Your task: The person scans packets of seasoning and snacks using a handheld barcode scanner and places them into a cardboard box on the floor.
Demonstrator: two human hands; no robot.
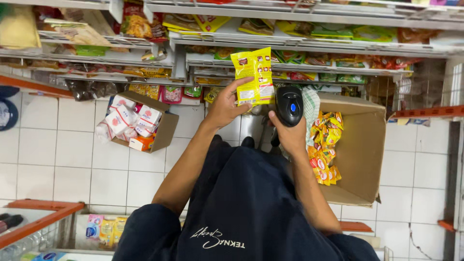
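Yellow packet (253,76) held up; yellow-red packets (325,147) in box.

We see a yellow packet (253,76) with red marks and a white printed panel, upright and slightly tilted, raised before the lower shelf rows. Just below and beside it sits a black handheld scanner (289,105), its rounded head with a blue button facing up, close to the packet's lower corner.
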